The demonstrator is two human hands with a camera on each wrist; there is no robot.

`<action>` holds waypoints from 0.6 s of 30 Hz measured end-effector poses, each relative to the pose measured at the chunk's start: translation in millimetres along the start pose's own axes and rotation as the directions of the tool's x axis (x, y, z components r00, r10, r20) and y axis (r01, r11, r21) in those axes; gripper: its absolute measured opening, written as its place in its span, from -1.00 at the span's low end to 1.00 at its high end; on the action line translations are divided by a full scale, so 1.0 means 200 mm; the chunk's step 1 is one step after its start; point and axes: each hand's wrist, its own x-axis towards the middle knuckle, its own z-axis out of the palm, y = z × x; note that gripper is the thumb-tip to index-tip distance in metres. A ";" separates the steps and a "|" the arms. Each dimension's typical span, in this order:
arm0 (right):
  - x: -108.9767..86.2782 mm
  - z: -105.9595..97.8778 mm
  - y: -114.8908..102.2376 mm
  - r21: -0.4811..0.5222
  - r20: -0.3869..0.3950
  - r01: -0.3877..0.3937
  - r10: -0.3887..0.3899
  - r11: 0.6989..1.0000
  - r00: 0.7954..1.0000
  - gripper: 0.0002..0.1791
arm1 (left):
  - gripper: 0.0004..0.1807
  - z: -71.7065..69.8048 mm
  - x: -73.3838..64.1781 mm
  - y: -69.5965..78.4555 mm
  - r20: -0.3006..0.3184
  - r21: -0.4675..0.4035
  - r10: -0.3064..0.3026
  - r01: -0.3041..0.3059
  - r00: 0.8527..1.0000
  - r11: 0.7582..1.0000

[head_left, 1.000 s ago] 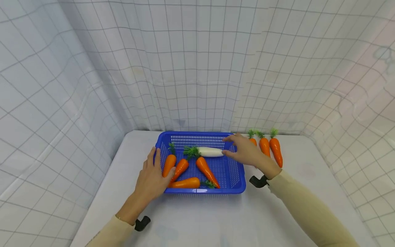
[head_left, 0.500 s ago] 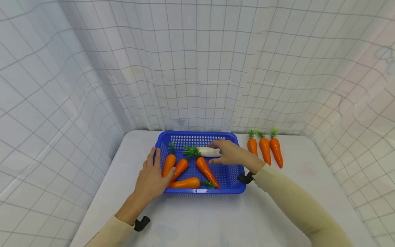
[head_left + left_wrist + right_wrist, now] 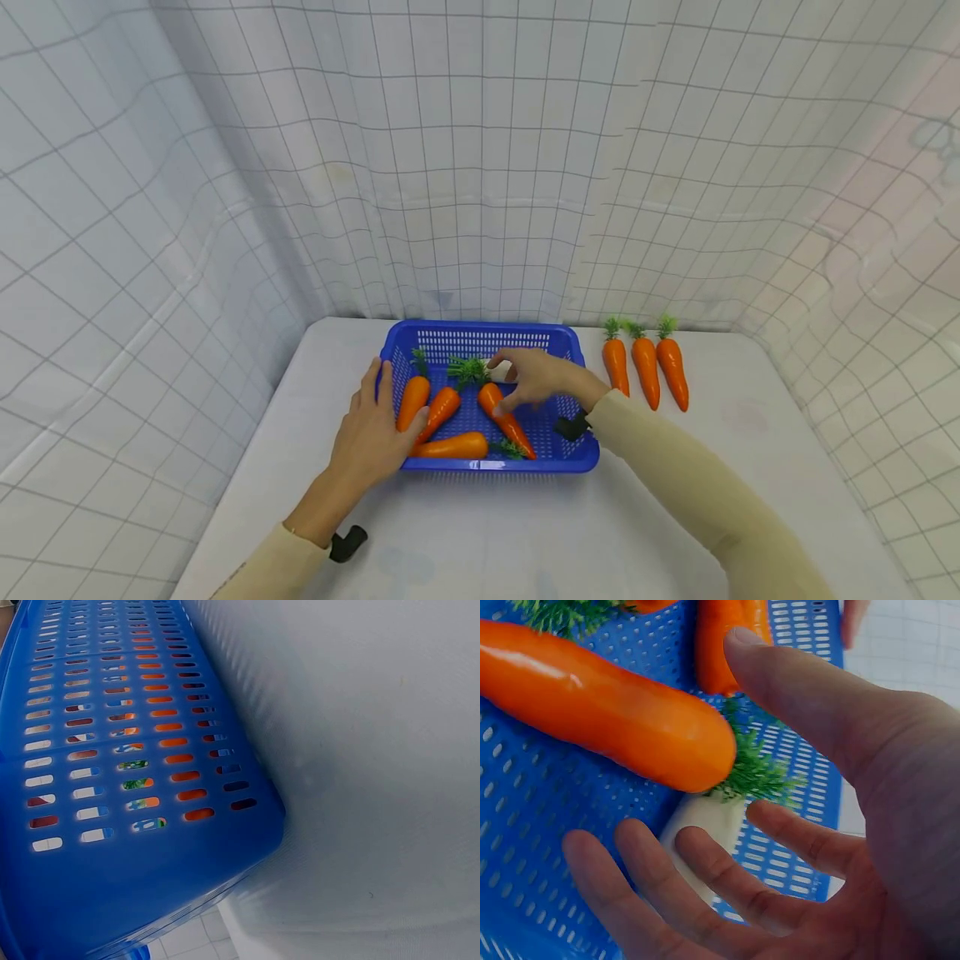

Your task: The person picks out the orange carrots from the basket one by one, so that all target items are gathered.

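Note:
In the head view a blue plastic basket (image 3: 540, 466) holds several orange carrots and a white radish (image 3: 714, 817) with green leaves. My left hand (image 3: 371, 432) rests at the basket's left rim, its fingers extended. My right hand (image 3: 534, 375) is over the inside of the basket, above the radish and one slanted carrot (image 3: 514, 431). Thumb and fingers are spread apart on either side of that carrot (image 3: 615, 712), with a gap around it in the right wrist view. Part of the radish is hidden under the right hand.
Three carrots (image 3: 645, 371) lie side by side on the white table (image 3: 480, 533), right of the basket. Another carrot (image 3: 453, 446) lies along the basket's front wall, with more at its left. Grid-patterned white curtains (image 3: 480, 167) surround the table.
My right hand has moved left and slightly toward me, from the basket's right side to over the slanted carrot. The left hand has stayed at the rim.

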 end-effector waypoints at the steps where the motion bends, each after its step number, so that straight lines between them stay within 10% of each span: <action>1: 0.01 0.01 0.00 0.001 0.006 -0.010 0.010 1.000 1.000 -0.09 | 0.19 0.00 0.00 0.00 0.001 0.000 0.000 0.000 1.000 1.000; 18: 0.12 0.15 -0.02 -0.037 -0.019 -0.003 0.002 0.999 1.000 -0.23 | 0.19 0.00 0.00 0.00 -0.011 0.006 0.015 -0.015 1.000 1.000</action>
